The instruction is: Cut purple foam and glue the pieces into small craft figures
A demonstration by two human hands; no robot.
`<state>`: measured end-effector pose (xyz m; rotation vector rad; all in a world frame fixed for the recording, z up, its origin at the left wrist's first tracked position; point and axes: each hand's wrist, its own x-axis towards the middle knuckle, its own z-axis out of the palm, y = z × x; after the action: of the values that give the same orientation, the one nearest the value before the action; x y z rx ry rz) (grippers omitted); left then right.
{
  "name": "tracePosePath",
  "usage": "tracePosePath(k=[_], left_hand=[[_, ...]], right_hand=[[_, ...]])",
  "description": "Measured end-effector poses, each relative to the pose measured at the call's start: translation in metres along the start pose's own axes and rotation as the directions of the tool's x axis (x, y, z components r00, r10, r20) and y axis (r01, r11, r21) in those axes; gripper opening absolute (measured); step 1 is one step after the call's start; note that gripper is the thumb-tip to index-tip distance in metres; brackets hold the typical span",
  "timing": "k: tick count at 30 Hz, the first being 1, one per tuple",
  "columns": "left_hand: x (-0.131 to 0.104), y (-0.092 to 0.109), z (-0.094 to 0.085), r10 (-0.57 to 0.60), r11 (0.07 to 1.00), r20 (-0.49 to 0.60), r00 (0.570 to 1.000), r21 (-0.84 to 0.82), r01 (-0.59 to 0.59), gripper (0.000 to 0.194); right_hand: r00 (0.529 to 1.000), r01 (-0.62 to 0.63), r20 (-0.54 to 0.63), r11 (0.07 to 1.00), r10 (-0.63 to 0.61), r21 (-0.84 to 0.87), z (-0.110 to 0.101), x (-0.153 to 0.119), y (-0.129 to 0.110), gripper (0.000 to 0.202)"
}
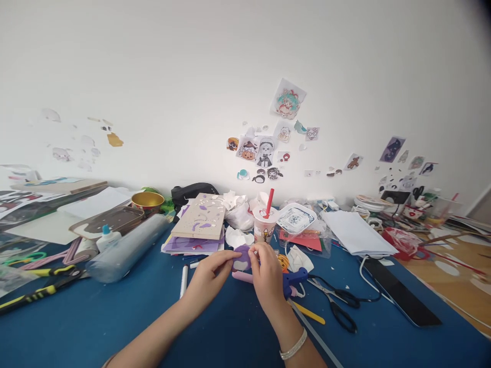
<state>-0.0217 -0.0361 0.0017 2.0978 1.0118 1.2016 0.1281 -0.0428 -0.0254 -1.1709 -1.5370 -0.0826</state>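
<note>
Between my two hands is a small purple cutout [242, 256] with a pale patch on it, held up over the blue table. The fingers of my left hand [218, 267] pinch its left edge. My right hand [265, 270], with a bracelet on the wrist, closes on its upper right edge; some of those fingertips are hidden. Just below and behind the cutout lies a pink stick-like piece [242, 276]. A blue glue gun [295, 278] rests partly hidden beside my right hand. Behind the hands stands a paper cup [264, 225] with a red straw.
Black-handled scissors [341, 301], a yellow stick [310, 313] and a dark tablet-like slab [402, 294] lie to the right. A white marker [184, 281], a clear plastic roll [128, 250] and yellow-black pliers [42, 291] lie left. A board [201, 217] tops purple sheets at the back.
</note>
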Motion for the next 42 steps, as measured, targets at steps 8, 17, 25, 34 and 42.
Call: tracePosePath(k=[8, 17, 25, 34, 42], left_hand=[[0.009, 0.004, -0.013, -0.286, 0.908, 0.165, 0.944, -0.268, 0.322, 0.035], [-0.002, -0.018, -0.022, -0.42, 0.905, 0.584, 0.694, 0.217, 0.365, 0.033], [-0.005, -0.012, -0.014, -0.364, 0.774, 0.452, 0.814, 0.634, -0.006, 0.028], [-0.007, 0.015, -0.007, -0.395, 0.736, 0.491, 0.776, 0.675, -0.053, 0.023], [-0.015, 0.022, 0.011, -0.465, 0.661, 0.482, 0.743, 0.747, -0.07, 0.026]], right_hand=[[0.986, -0.129, -0.076, 0.968, 0.149, 0.215, -0.011, 0.0, -0.005, 0.025], [0.972, -0.115, -0.173, 0.966, 0.157, 0.231, -0.069, -0.011, -0.028, 0.027], [0.91, 0.082, 0.411, 0.952, 0.049, -0.296, -0.121, -0.006, 0.02, 0.024], [0.611, 0.272, 0.792, 0.94, -0.002, -0.207, -0.111, 0.02, 0.049, 0.048], [0.646, 0.277, 0.759, 0.952, -0.083, -0.131, -0.102, 0.02, 0.051, 0.043]])
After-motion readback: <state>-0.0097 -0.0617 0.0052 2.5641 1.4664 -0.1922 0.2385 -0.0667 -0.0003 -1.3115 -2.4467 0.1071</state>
